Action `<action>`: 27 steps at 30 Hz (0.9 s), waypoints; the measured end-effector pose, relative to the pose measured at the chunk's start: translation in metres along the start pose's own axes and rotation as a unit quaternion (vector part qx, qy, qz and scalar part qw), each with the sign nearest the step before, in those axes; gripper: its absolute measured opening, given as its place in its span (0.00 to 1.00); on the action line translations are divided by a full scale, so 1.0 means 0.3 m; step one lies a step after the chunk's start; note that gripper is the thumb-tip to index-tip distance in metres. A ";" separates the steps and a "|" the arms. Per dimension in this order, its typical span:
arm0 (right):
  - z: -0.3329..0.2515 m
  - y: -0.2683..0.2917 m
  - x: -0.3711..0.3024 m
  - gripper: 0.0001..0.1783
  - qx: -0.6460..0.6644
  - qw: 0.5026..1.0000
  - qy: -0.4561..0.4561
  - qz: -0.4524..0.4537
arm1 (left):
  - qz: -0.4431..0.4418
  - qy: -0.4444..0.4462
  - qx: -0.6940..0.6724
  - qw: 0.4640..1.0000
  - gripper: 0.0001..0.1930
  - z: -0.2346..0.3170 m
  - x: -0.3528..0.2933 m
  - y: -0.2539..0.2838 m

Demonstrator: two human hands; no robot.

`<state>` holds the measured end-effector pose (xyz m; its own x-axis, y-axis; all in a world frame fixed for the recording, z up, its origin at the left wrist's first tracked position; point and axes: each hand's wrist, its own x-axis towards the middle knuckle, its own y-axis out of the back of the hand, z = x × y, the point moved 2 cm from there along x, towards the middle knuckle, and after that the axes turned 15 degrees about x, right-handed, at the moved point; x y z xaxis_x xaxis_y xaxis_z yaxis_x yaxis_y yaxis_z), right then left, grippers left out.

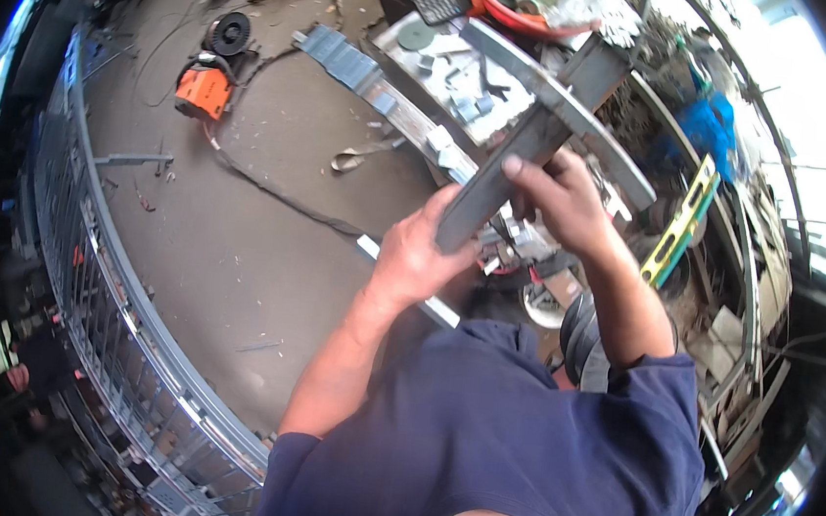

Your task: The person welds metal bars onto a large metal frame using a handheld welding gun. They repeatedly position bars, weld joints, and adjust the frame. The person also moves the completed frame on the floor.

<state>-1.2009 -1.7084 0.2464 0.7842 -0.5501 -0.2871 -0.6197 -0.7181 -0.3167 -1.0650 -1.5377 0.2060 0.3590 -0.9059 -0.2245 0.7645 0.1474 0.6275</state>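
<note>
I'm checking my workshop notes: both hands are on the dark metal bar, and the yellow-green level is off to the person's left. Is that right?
The side is wrong: the head view shows the yellow-green level off to the person's right. The left hand and right hand are indeed on the dark metal bar.

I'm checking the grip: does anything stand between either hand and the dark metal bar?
Nothing visible: the left hand and right hand both touch the dark metal bar directly; the grey bar crossing it lies beyond them.
</note>
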 end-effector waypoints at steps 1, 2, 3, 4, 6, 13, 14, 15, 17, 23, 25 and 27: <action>-0.010 0.019 -0.022 0.19 -0.009 0.999 0.021 0.028 | -0.014 -0.027 0.012 0.999 0.44 0.011 0.006 -0.011; -0.013 0.048 -0.052 0.17 0.000 0.997 0.048 0.063 | -0.003 -0.071 0.053 0.996 0.44 0.046 -0.004 0.012; -0.033 0.084 -0.076 0.16 0.004 0.992 0.082 0.095 | 0.016 -0.121 0.096 0.988 0.44 0.074 0.002 0.045; -0.077 0.131 -0.100 0.16 0.022 0.978 0.146 0.145 | 0.113 -0.174 0.078 0.975 0.42 0.063 0.010 0.067; -0.135 0.284 -0.199 0.16 0.042 0.927 0.253 0.272 | 0.242 -0.195 0.052 0.949 0.39 0.018 -0.021 0.104; -0.077 0.525 -0.283 0.16 -0.104 0.836 0.296 0.451 | 0.183 0.205 -0.058 0.960 0.31 -0.648 -0.274 -0.038; -0.021 0.545 -0.253 0.17 -0.090 0.843 0.285 0.447 | 0.136 0.255 -0.008 0.957 0.30 -0.722 -0.347 -0.105; 0.043 0.558 -0.206 0.17 -0.072 0.854 0.273 0.437 | 0.116 0.287 0.008 0.951 0.31 -0.849 -0.452 -0.196; 0.209 0.634 -0.115 0.20 -0.214 0.836 0.278 0.422 | 0.033 0.411 0.018 0.911 0.32 -1.010 -0.682 -0.383; 0.566 0.901 -0.064 0.38 -0.385 0.755 0.193 0.495 | -0.082 0.520 -0.058 0.848 0.41 -1.178 -1.175 -0.725; 0.586 0.919 -0.049 0.38 -0.349 0.783 0.166 0.488 | -0.039 0.541 -0.149 0.827 0.42 -1.107 -1.216 -0.752; 0.588 0.943 -0.037 0.39 -0.352 0.786 0.136 0.490 | -0.019 0.520 -0.081 0.850 0.38 -1.117 -1.204 -0.787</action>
<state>-1.3905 -1.8304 0.0005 -0.0205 -0.9880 0.1528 -0.8345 0.1010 0.5417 -1.1958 -1.1121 -0.1110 0.5474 -0.0826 -0.8328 0.8196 0.2542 0.5135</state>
